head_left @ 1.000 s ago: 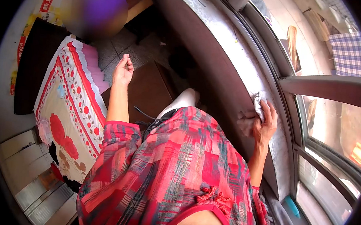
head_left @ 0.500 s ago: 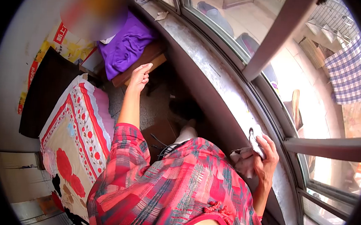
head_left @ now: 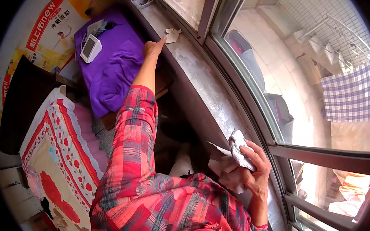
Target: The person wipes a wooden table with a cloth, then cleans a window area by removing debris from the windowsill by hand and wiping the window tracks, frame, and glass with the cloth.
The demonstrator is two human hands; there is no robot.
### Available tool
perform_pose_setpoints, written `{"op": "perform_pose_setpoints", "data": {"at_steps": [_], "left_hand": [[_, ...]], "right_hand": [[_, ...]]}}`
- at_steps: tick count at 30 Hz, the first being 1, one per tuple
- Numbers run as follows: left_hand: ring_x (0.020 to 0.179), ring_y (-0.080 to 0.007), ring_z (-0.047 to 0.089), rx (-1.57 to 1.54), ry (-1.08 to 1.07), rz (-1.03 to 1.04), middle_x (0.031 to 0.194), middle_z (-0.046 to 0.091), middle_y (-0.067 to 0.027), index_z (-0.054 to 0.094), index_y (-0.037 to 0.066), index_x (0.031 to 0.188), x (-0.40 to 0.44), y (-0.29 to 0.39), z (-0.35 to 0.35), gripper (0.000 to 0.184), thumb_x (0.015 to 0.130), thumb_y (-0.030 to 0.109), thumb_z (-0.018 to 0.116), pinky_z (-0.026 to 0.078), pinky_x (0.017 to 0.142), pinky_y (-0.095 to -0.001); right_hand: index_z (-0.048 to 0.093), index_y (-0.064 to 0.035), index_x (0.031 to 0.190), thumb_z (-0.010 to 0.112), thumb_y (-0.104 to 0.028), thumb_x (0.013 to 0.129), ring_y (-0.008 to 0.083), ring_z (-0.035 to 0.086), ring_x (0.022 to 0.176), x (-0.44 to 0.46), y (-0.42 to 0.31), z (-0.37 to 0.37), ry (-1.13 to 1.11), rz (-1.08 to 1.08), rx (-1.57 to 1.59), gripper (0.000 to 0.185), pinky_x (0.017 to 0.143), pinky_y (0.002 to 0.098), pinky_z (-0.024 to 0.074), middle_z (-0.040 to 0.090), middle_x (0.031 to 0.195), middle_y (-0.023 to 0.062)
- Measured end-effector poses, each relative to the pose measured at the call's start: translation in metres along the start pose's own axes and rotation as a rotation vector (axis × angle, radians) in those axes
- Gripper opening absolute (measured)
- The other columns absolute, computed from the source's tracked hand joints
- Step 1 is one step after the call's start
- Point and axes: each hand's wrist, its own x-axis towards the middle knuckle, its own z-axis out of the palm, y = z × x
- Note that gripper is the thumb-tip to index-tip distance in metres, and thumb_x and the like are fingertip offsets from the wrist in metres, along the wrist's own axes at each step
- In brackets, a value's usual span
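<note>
My left hand [head_left: 154,48] reaches to the far end of the windowsill [head_left: 197,67]. Its fingers are drawn together, with the tips at the near edge of a torn, pale scrap [head_left: 172,36] that looks like paper. My right hand [head_left: 257,168] is closed around a bunched grey-white cloth [head_left: 239,151] above the near part of the sill. Part of the cloth hangs loosely below the fingers, on the side towards my body.
Sliding window frames [head_left: 235,72] run along the sill's right side. A purple cloth [head_left: 118,59] covers a surface at left, with a white device with a screen [head_left: 91,48] on it. A floral cover [head_left: 62,150] lies nearer. A small tray [head_left: 142,2] sits in the sill's far corner.
My left hand has moved forward and right, from beside the purple cloth to the scrap on the sill. My right hand still grips the cloth, now further left in view. The view has shifted.
</note>
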Motion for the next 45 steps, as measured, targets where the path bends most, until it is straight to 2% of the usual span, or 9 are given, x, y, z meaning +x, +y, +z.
{"op": "perform_pose_setpoints", "data": {"at_steps": [8,12,17,25,27,37,40,43,45], "left_hand": [[0.083,-0.0271,0.067,-0.055,0.044,0.299,0.088,0.07,-0.0141,0.07,0.004,0.085,0.017,-0.01,0.005,0.048,0.065,0.048,0.075,0.052,0.074,-0.0372],[0.061,-0.0133,0.058,-0.909,-0.076,0.185,0.073,0.063,-0.0031,0.065,0.004,0.085,0.017,-0.032,-0.009,0.022,0.075,0.022,0.072,0.048,0.053,-0.0267],[0.091,-0.0201,0.059,-1.625,-0.234,-0.009,0.099,0.063,-0.0109,0.06,-0.001,0.096,-0.002,-0.086,-0.032,0.017,0.079,0.004,0.059,0.05,0.076,-0.0325],[0.074,-0.0163,0.06,-1.425,-0.372,-0.129,0.092,0.063,-0.0055,0.062,0.004,0.094,-0.029,-0.203,-0.046,0.014,0.085,0.013,0.057,0.048,0.062,-0.0264],[0.065,-0.0114,0.059,-1.103,-0.004,-0.077,0.079,0.062,-0.0024,0.062,0.005,0.091,-0.034,-0.183,-0.059,0.013,0.088,0.017,0.058,0.047,0.053,-0.0267],[0.063,-0.0121,0.06,-1.045,-0.172,-0.152,0.074,0.063,-0.0038,0.065,0.0,0.084,0.007,-0.193,-0.089,0.019,0.086,0.019,0.065,0.047,0.058,-0.0241],[0.064,-0.0117,0.059,-1.03,-0.158,-0.16,0.075,0.064,-0.0041,0.065,-0.001,0.084,0.009,-0.193,-0.088,0.019,0.085,0.019,0.066,0.047,0.06,-0.0236],[0.063,-0.0127,0.059,-0.971,-0.102,-0.132,0.074,0.062,-0.005,0.065,-0.001,0.085,0.014,-0.193,-0.083,0.021,0.084,0.02,0.066,0.046,0.056,-0.0255],[0.062,-0.0127,0.059,-0.941,-0.086,-0.135,0.074,0.063,-0.0052,0.066,-0.002,0.085,0.013,-0.197,-0.08,0.022,0.084,0.02,0.067,0.046,0.055,-0.0257]], "right_hand": [[0.067,-0.0086,0.106,0.051,0.003,0.054,0.0326,0.059,0.098,0.039,0.008,0.03,-0.134,-0.002,-0.045,0.056,0.087,0.0369,0.0474,0.061,0.115,0.0149],[0.067,-0.0084,0.106,0.051,0.004,0.055,0.0323,0.059,0.099,0.046,0.01,0.031,-0.154,-0.002,-0.04,0.055,0.086,0.0367,0.0478,0.061,0.115,0.0151],[0.067,-0.0085,0.106,0.05,0.005,0.056,0.032,0.06,0.101,0.056,0.011,0.031,-0.134,0.017,0.001,0.055,0.086,0.0356,0.0485,0.061,0.116,0.0154],[0.065,-0.0105,0.109,0.054,0.003,0.061,0.0355,0.058,0.106,0.178,-0.034,0.101,-0.202,-0.189,0.072,0.051,0.09,0.0386,0.0471,0.059,0.117,0.0171],[0.065,-0.0108,0.11,0.055,0.001,0.064,0.0358,0.057,0.106,0.221,-0.052,0.127,-0.202,-0.279,0.061,0.049,0.09,0.0389,0.0473,0.059,0.117,0.016],[0.066,-0.0215,0.111,0.06,-0.019,0.077,0.03,0.056,0.104,0.449,-0.101,0.277,0.016,-0.414,-0.57,0.034,0.084,0.0409,0.0474,0.061,0.117,0.0053],[0.065,-0.0148,0.108,0.058,-0.019,0.078,0.0358,0.044,0.116,0.494,-0.082,0.323,-0.03,-0.393,-0.681,0.031,0.09,0.0496,0.042,0.052,0.124,0.0131],[0.052,-0.0232,0.128,0.06,-0.036,0.081,0.0366,0.031,0.13,0.499,-0.057,0.348,-0.304,-0.265,-0.829,0.05,0.097,0.0591,0.0322,0.038,0.139,0.0124],[0.048,-0.0263,0.131,0.062,-0.037,0.076,0.0353,0.03,0.132,0.488,-0.029,0.356,-0.203,-0.281,-0.694,0.057,0.098,0.0569,0.0331,0.033,0.144,0.0112]]}}
